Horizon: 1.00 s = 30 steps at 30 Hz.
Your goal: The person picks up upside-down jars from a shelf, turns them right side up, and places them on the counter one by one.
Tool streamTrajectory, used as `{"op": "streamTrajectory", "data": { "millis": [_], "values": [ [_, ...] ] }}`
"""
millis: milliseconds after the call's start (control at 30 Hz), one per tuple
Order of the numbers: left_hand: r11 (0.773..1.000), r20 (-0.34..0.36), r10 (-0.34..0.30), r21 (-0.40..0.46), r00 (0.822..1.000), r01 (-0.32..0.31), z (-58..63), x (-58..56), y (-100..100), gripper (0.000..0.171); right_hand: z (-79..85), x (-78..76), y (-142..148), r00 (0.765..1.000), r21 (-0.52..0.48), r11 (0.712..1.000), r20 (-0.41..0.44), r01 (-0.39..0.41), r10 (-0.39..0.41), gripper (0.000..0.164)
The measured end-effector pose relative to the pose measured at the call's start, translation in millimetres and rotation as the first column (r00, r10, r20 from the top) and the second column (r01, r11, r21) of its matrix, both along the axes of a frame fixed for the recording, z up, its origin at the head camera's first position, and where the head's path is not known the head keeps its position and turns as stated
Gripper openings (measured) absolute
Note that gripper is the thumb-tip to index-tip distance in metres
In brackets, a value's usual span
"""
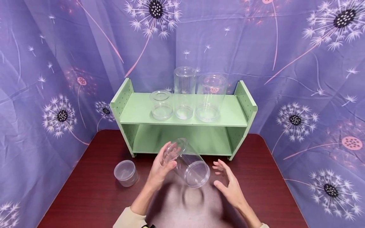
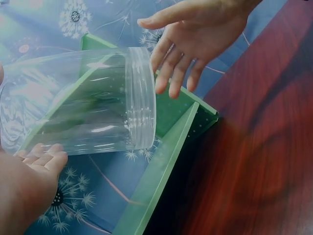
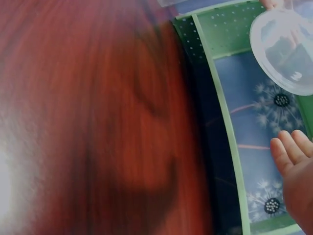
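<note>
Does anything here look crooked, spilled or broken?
Nothing looks spilled or damaged. Only the clear jar before the green shelf is tilted, because the fingers of the left hand hold it. A small jar stands on the table, apart from the three jars atop the shelf, but that hardly seems odd.

Jar point(image 1: 196, 163) in left hand point(image 1: 160, 167): clear. Shelf point(image 1: 137, 107) beyond: pale green. Table point(image 1: 268, 190) under right hand point(image 1: 229, 185): dark red. Curtain point(image 1: 205, 19) past both: purple, white-and-pink dandelion print.

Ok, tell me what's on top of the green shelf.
A short container, a tall narrow container and a wide container stand there; they're see-through, so nothing there seems hidden.
</note>
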<state>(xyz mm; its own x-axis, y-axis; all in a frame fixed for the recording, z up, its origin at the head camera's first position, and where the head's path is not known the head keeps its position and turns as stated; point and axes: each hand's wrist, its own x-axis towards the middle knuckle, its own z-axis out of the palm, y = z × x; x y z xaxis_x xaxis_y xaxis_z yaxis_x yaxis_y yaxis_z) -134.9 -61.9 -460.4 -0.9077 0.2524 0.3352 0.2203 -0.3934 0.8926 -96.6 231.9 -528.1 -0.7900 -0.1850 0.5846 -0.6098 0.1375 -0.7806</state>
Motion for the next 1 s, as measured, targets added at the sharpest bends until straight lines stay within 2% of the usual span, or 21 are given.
{"op": "streamTrajectory", "data": {
  "millis": [100,333,667,1000],
  "values": [
    [1.0,-0.009,0.012,0.015,1.0,-0.012,-1.1,0.7,3,0.095,-2.7,3.3,-6,0.999,-0.001,1.0,0.041,-0.031,0.031,0.087],
    [0.997,-0.031,-0.003,0.076,1.0,0.006,-1.9,0.7,10,0.089,-8.1,7.6,-14,0.99,0.026,0.999,0.135,-0.03,0.026,0.087],
    [0.989,-0.047,-0.019,0.146,0.999,0.026,-2.7,1.8,15,0.087,-9.0,3.7,-26,0.984,-0.032,0.993,0.133,-0.113,0.117,0.094],
    [0.981,-0.03,-0.034,0.188,0.999,0.039,-5.1,4.0,21,0.091,-4.4,3.9,-31,0.985,-0.008,0.997,0.155,-0.075,0.075,0.097]
  ]
}}
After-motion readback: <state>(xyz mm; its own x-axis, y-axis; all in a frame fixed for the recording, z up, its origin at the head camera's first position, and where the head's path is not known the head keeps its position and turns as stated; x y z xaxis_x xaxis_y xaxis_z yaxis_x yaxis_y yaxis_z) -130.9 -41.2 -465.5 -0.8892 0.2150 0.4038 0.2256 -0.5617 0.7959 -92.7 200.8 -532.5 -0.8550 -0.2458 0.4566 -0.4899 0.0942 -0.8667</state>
